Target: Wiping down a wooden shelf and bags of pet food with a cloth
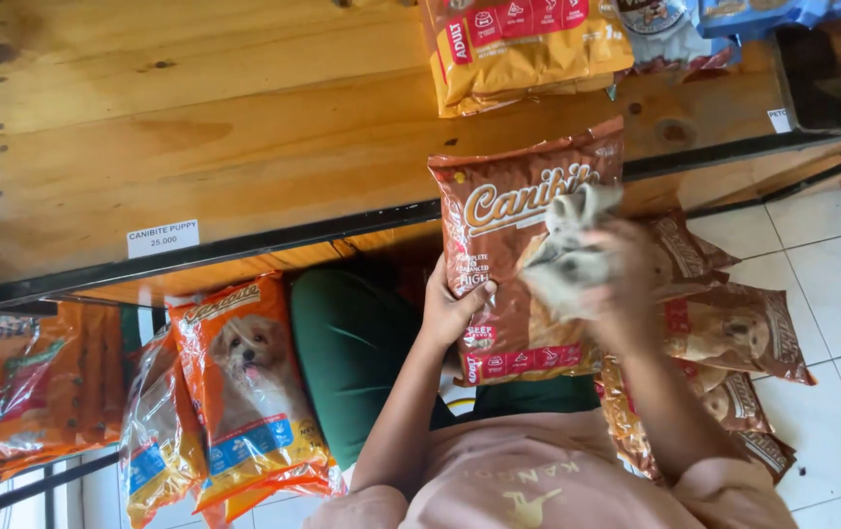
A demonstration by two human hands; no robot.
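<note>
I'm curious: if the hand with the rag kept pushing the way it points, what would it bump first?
Probably the brown pet food bag: the right hand presses its grey rag against the bag's front, though motion blur hides exact contact.

Right hand motion-blurred, fingers not separable; grey cloth in it smeared too, covering the middle of the brown pet food bag. Left hand hides that bag's left edge, fingertips behind it. Yellow bag on the wooden shelf cut by top edge. Blue bags far right cropped, kind unclear. Orange bags left cut off. Brown bag pile partly behind right arm.
</note>
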